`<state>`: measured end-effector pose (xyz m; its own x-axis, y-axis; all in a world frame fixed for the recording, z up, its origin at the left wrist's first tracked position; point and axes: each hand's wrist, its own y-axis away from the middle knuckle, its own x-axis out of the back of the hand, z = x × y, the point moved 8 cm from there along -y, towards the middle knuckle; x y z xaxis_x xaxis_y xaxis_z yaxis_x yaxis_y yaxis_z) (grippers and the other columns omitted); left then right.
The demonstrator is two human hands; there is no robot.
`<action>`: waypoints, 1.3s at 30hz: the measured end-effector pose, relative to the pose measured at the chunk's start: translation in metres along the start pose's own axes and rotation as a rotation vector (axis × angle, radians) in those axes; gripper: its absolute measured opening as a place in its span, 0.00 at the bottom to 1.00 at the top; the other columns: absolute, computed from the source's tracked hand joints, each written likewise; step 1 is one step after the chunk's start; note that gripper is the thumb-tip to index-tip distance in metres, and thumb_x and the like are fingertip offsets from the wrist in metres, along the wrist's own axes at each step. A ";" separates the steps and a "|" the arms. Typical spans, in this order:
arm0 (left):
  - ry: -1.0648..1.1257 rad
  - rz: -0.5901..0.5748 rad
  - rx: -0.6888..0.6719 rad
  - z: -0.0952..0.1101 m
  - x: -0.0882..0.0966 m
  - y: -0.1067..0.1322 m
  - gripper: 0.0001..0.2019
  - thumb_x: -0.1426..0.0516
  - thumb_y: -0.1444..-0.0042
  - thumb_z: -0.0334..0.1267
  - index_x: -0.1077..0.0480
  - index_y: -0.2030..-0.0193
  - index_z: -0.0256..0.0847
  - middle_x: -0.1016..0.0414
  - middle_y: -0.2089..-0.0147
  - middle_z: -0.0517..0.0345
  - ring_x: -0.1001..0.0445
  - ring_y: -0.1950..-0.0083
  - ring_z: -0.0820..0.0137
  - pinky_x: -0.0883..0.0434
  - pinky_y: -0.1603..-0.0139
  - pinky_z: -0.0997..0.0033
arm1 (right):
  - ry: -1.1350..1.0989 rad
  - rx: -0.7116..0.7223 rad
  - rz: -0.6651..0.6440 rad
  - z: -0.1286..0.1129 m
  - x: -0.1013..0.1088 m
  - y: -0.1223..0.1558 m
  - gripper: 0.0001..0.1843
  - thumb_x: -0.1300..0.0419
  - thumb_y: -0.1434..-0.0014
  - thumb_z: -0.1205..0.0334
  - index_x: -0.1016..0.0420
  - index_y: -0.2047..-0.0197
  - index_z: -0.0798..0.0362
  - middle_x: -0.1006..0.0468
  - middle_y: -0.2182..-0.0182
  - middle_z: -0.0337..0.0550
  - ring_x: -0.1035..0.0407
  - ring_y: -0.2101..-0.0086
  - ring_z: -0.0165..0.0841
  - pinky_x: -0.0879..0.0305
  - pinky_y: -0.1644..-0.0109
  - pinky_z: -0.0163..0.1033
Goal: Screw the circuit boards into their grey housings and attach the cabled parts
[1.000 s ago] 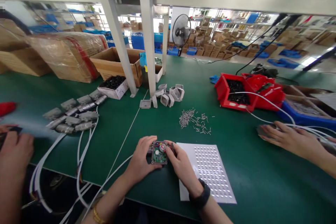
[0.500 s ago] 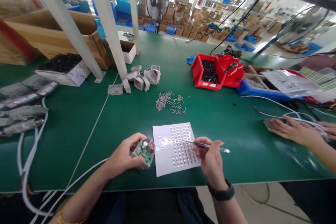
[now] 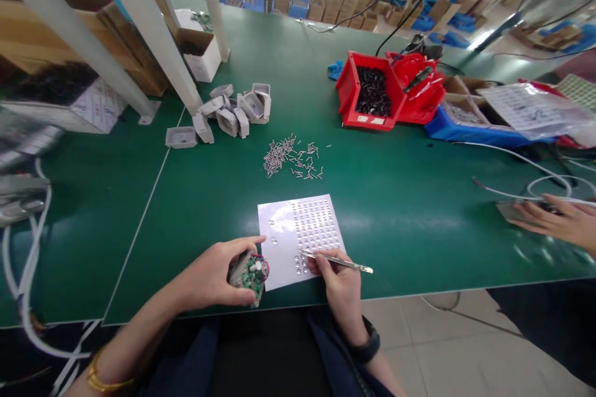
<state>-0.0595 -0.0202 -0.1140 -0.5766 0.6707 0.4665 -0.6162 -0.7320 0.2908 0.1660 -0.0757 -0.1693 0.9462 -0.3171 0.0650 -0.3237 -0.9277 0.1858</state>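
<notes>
My left hand (image 3: 207, 276) is wrapped round a small grey housing with a green circuit board (image 3: 254, 274) inside, tilted so the board faces up and right. Its index finger reaches the left edge of a white sheet (image 3: 279, 268). Rows of small clear adhesive dots (image 3: 319, 223) cover the sheet's right part, and a couple more sit on its left part. Between the thumb and fingers of my right hand (image 3: 342, 285) is a pair of metal tweezers (image 3: 349, 262). The tweezers' tips are at the lower rows of dots; whether they grip one is too small to tell.
Behind the sheet lies a pile of small screws (image 3: 279, 155), with grey plastic housings (image 3: 228, 115) farther left. A red bin (image 3: 344, 99) of black parts stands back right, beside a blue tray (image 3: 447, 127). At the right, another person's hand (image 3: 559, 217) works near white cables.
My view has tilted downward. My right hand has brought the tweezers down and left to the lower rows of dots. My left hand still holds the housing, its index finger now extended.
</notes>
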 end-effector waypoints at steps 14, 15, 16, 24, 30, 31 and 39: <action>0.102 -0.044 -0.004 -0.003 -0.002 -0.001 0.23 0.36 0.57 0.38 0.31 0.51 0.42 0.37 0.38 0.50 0.32 0.45 0.55 0.32 0.47 0.61 | 0.148 0.034 -0.161 -0.006 -0.002 -0.002 0.17 0.42 0.39 0.47 0.29 0.68 0.54 0.23 0.73 0.46 0.27 0.71 0.40 0.30 0.66 0.42; 0.146 -0.051 0.003 -0.006 -0.003 0.000 0.24 0.36 0.57 0.39 0.32 0.51 0.42 0.35 0.40 0.51 0.31 0.47 0.56 0.32 0.49 0.61 | 0.150 0.038 -0.155 -0.006 -0.002 -0.002 0.17 0.42 0.39 0.48 0.30 0.68 0.54 0.23 0.73 0.46 0.27 0.70 0.40 0.30 0.66 0.41; 0.200 -0.056 0.012 -0.009 -0.002 0.001 0.24 0.37 0.56 0.40 0.33 0.50 0.42 0.32 0.43 0.51 0.29 0.49 0.57 0.31 0.50 0.62 | 0.145 0.038 -0.147 -0.006 -0.002 -0.001 0.16 0.42 0.39 0.48 0.30 0.67 0.54 0.23 0.72 0.46 0.27 0.70 0.39 0.30 0.66 0.41; 0.302 0.444 -0.016 -0.019 0.047 0.012 0.34 0.32 0.60 0.41 0.40 0.46 0.41 0.31 0.50 0.51 0.28 0.52 0.60 0.29 0.54 0.64 | -0.077 0.006 -0.080 -0.006 0.002 0.004 0.17 0.34 0.45 0.50 0.29 0.67 0.55 0.22 0.72 0.47 0.25 0.70 0.40 0.27 0.66 0.41; 0.309 0.626 -0.167 -0.010 0.040 0.002 0.32 0.33 0.57 0.36 0.40 0.45 0.42 0.37 0.42 0.49 0.34 0.43 0.58 0.34 0.43 0.59 | -0.491 -0.205 -0.055 -0.012 -0.014 -0.003 0.18 0.27 0.54 0.56 0.28 0.67 0.55 0.20 0.70 0.49 0.24 0.67 0.41 0.26 0.69 0.35; 0.331 0.636 -0.181 -0.012 0.037 0.000 0.32 0.33 0.56 0.36 0.41 0.45 0.42 0.37 0.42 0.49 0.34 0.42 0.57 0.34 0.43 0.59 | -0.544 -0.226 -0.076 -0.018 -0.025 -0.005 0.18 0.26 0.55 0.57 0.28 0.67 0.54 0.20 0.69 0.49 0.24 0.67 0.41 0.26 0.68 0.35; 0.425 0.674 -0.199 -0.019 0.027 -0.004 0.33 0.32 0.56 0.35 0.42 0.45 0.45 0.36 0.43 0.52 0.34 0.42 0.59 0.34 0.43 0.61 | -0.655 -0.181 -0.247 -0.060 -0.113 -0.024 0.17 0.26 0.57 0.56 0.28 0.71 0.54 0.21 0.69 0.45 0.26 0.64 0.38 0.29 0.55 0.41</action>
<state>-0.0829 0.0034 -0.1187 -0.9865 0.1117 0.1201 -0.1251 -0.9859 -0.1111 0.0669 -0.0057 -0.1224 0.7797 -0.2079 -0.5907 -0.0417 -0.9584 0.2823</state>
